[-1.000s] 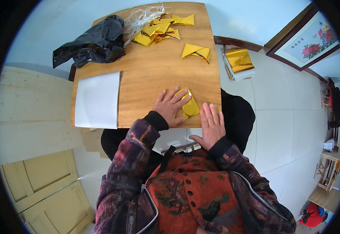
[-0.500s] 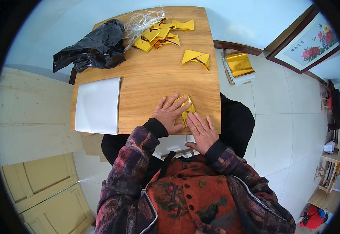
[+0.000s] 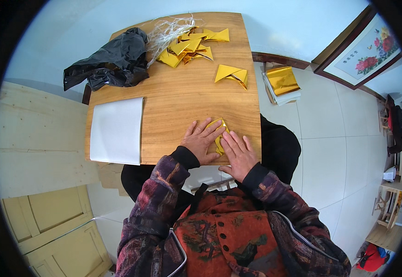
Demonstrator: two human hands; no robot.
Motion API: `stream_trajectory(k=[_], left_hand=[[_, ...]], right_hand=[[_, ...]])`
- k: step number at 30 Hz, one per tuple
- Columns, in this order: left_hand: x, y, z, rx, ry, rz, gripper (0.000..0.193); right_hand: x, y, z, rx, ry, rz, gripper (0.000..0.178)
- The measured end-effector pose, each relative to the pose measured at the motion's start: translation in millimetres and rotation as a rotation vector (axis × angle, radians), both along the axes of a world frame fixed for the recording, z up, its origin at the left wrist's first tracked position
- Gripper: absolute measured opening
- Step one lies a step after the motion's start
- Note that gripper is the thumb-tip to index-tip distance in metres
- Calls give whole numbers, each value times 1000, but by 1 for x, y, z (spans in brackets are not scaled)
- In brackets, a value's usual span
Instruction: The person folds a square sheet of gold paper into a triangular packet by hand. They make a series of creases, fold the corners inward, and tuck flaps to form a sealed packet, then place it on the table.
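A folded sheet of gold foil paper (image 3: 219, 145) lies flat near the front edge of the wooden table (image 3: 178, 106). My left hand (image 3: 202, 140) rests on its left side, fingers spread over the foil. From the right, my right hand (image 3: 239, 153) presses its fingertips on the paper, fingers stretched out and the thumb apart. Both palms hide much of the sheet. Farther back on the table lies a single folded gold piece (image 3: 231, 74), and behind it a pile of similar folded gold pieces (image 3: 187, 46).
A black plastic bag (image 3: 115, 60) and tangled clear strings (image 3: 166, 34) lie at the back left. A white folded sheet (image 3: 116, 131) covers the table's front left. On the floor to the right sits a stack of gold paper (image 3: 282, 81), near a framed flower picture (image 3: 367, 53).
The view has shifted slightly, so the table sits a little lower. My two hands have drawn a little closer together over the foil, covering more of its middle.
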State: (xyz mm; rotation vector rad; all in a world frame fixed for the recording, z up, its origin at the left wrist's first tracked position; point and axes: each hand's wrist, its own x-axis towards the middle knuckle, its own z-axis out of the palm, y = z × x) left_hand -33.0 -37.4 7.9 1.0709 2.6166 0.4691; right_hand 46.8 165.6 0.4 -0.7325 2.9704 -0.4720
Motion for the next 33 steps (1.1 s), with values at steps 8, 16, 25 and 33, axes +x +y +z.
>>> stream_trajectory(k=[8, 16, 25, 33], left_hand=[[2, 7, 11, -103, 80, 8, 90], [4, 13, 4, -143, 212, 58, 92], [0, 13, 7, -104, 115, 120, 93], [0, 11, -3, -49, 117, 138, 94]], right_hand=[[0, 0, -1, 7, -11, -1, 92], [1, 0, -3, 1, 24, 2, 91], [4, -5, -1, 6, 13, -59, 92], [12, -4, 2, -4, 6, -80, 96]])
